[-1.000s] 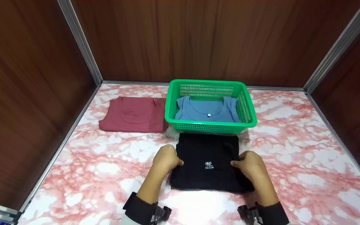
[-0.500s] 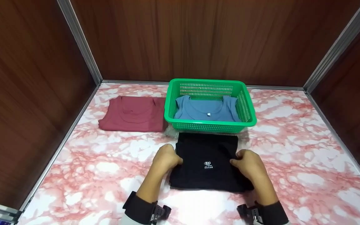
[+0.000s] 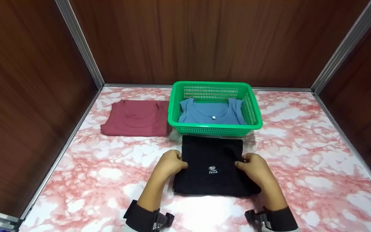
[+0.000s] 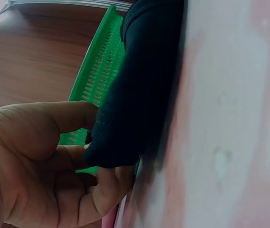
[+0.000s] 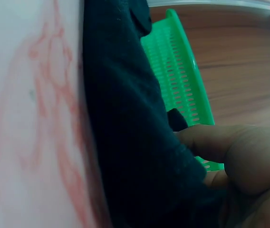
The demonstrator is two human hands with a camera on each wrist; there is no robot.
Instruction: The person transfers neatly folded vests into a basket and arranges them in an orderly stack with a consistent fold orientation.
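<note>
A folded black shirt [image 3: 209, 151] with a small white print lies on the table in front of the basket. My left hand [image 3: 170, 163] pinches its left edge, thumb on top and fingers curled beneath, as the left wrist view shows of the cloth [image 4: 135, 90]. At the opposite edge my right hand [image 3: 254, 167] pinches the shirt, its thumb pressing on the upper face. In the right wrist view the dark fabric [image 5: 130, 128] hides most of the right fingers.
Behind the shirt stands a green plastic basket [image 3: 214, 129] holding a folded blue tank top [image 3: 201, 112]. Left of it lies a folded maroon top [image 3: 137, 120]. Wood-look panels [image 3: 198, 42] close the marbled table [image 3: 108, 174] at the back and both sides.
Both hands keep their hold on the black shirt's sides. The upper layer's far part looks smoother and straighter now; otherwise the scene shifts only slightly with the camera.
</note>
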